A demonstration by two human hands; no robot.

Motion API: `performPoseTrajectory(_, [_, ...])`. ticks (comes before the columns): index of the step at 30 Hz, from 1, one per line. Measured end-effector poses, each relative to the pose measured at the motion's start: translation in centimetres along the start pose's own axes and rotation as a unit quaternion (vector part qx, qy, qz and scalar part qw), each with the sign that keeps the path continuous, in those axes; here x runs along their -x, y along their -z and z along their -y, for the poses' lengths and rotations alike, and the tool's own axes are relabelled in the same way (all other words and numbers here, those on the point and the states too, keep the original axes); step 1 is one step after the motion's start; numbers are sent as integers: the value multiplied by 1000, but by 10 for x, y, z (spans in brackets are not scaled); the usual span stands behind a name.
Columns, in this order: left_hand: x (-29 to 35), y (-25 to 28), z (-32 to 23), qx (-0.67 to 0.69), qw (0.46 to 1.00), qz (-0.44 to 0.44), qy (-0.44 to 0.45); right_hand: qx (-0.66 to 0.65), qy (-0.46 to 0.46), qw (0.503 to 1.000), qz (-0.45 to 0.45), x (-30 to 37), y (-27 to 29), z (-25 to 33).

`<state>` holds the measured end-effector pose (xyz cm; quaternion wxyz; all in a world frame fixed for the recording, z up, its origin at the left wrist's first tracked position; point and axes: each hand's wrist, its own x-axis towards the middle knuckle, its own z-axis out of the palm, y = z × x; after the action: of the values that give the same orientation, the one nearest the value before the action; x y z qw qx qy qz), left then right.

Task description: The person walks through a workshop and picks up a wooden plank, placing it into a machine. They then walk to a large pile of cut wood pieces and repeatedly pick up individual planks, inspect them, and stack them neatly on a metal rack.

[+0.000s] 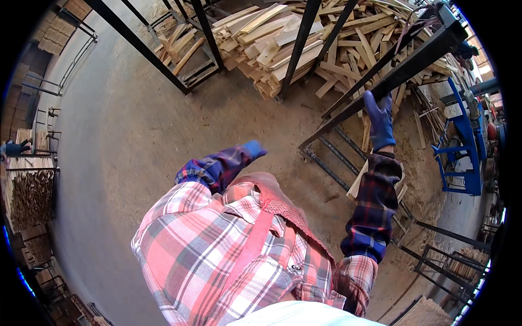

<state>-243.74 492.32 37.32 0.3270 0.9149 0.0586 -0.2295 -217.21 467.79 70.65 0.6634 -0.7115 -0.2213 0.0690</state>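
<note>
My right hand (381,122), in a blue-purple glove, is raised at the right against the long bar of a black metal rack (348,108). Its thumb lies on the near face of the bar and its fingers pass at the bar's edge, closed on it; the fingertips are partly hidden. In the middle, my left hand (253,148), in a blue glove, hangs over the floor in front of my chest. Motion smears its fingers, and most of that hand is hidden behind the dark plaid sleeve cover. Nothing shows in it.
A heap of loose wooden boards (277,41) lies at the far side among black metal uprights (300,49). A blue metal machine frame (462,146) stands at the right. Stacked wood (32,195) lines the left edge. Dusty concrete floor (163,114) spreads between them.
</note>
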Motion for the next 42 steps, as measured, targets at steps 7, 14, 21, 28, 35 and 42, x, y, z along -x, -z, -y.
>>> performPoseTrajectory(7, [-59,73,-164,373,917,-121,-70,212,59,975,-25,-20,1,-3])
performPoseTrajectory(14, [-42,92,-192,308,946,-7,-105,60,2,997,-49,-28,0,-21])
performPoseTrajectory(21, [-32,127,-170,285,948,-131,-45,37,-95,993,65,-114,-34,-63])
performPoseTrajectory(28, [-2,128,-165,318,938,-134,-21,213,-3,977,6,-141,-73,-35])
performPoseTrajectory(35, [36,35,-135,384,915,-119,34,209,44,974,75,-124,-85,-24])
performPoseTrajectory(42, [51,-13,-175,249,966,44,57,239,-144,912,300,194,48,-202])
